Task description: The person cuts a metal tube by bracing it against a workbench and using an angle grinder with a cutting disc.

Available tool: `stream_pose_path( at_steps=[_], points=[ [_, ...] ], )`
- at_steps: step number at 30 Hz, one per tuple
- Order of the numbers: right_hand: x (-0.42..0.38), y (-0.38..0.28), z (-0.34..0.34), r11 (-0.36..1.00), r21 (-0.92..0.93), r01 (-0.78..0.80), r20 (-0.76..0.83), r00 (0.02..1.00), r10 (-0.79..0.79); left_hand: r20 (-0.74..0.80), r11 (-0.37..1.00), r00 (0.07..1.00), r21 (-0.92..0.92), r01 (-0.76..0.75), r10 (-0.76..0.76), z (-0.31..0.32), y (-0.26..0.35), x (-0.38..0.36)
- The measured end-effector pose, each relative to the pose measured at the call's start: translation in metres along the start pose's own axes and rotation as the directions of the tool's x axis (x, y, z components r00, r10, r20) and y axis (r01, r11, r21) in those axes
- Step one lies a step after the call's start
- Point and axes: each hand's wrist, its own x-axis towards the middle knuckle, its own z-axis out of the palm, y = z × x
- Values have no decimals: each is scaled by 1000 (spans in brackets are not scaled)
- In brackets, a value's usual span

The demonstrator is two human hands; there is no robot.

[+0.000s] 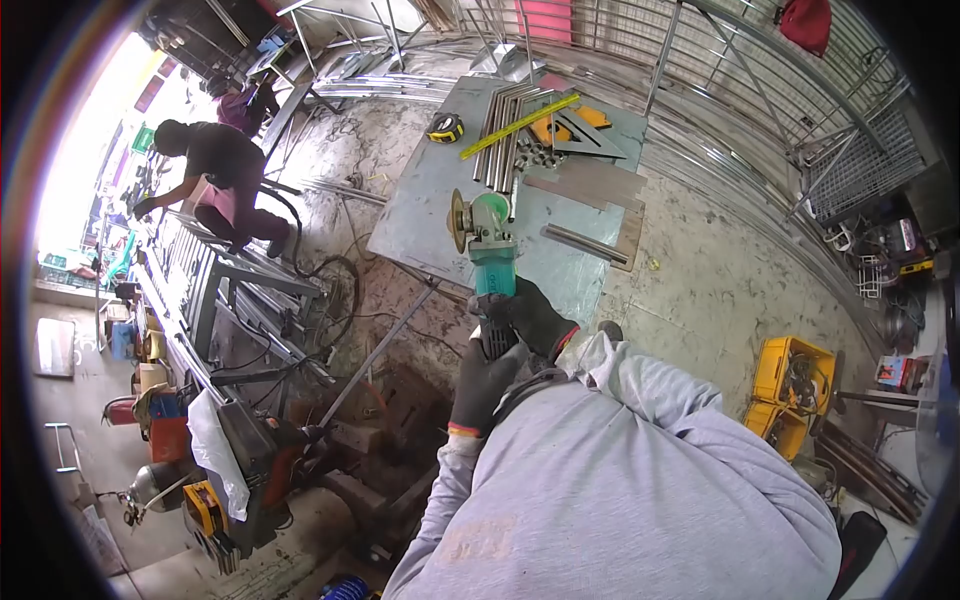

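At the far left of the view, a co-worker in a dark top (226,152) bends over a metal frame (232,280). Nearer, a white plastic sheet (217,452) hangs beside a machine in black and orange.

On the grey surface (412,225) ahead, a yellow and black tape measure (445,128) lies near the far left part; its print is too small to read. The disc (459,222) comes next, worn-looking and brownish, mounted on the left side of the angle grinder (495,278). The gloved left hand (484,385) is clenched around the grinder's dark, slotted rear end. The tool points away from the person, with a silvery gear head and a teal body; pale lettering runs along the teal part, too blurred to make out. The gloved right hand (532,318) grasps the body from the right, just behind the teal, farther forward than the left.

Beyond the head, metal tubes (503,150) lie side by side, crossed by a yellow ruler (520,126) whose markings are illegible. Right of them rests a triangular square (592,144), and at far right on the floor, a yellow crate (768,370).
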Motion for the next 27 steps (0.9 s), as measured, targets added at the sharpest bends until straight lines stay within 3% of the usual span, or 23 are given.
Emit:
stream_pose_path(
  at_steps=[2,6,9,12,15,17,19,20,22,23,25,27],
  points=[
    [-5,-9,0,986,-111,-128,55,989,135,-73,909,988,405,-97,138,4,8,8],
    [-11,-6,-10,993,13,-116,181,977,112,-128,894,981,441,-74,144,-11,9,-1],
    [-15,1,-18,985,-91,-148,200,966,164,-80,877,985,470,-98,153,-12,27,-9],
    [-19,10,-13,971,-152,-183,157,966,207,-122,466,897,879,-100,424,-7,20,-9],
    [-19,11,-1,942,-179,-285,103,946,306,-181,467,883,883,-49,433,1,16,9],
    [-21,3,3,952,-246,-182,77,976,206,-282,539,867,842,19,410,5,7,16],
    [-21,-7,5,942,-296,-158,87,978,191,-284,507,741,858,-87,608,8,3,18],
    [-23,-10,6,930,-341,-139,83,981,177,-293,511,746,857,-73,598,6,2,17],
    [-25,-17,8,933,-330,-148,106,976,192,-317,694,900,720,23,300,3,0,22],
    [-24,-18,9,939,-314,-139,123,975,185,-323,692,900,721,34,292,4,10,20],
    [-22,-11,6,944,-311,-110,141,977,161,-277,710,957,692,134,89,12,39,12],
    [-22,-16,6,939,-324,-112,117,981,157,-284,698,950,707,115,132,13,35,14]
  ],
)
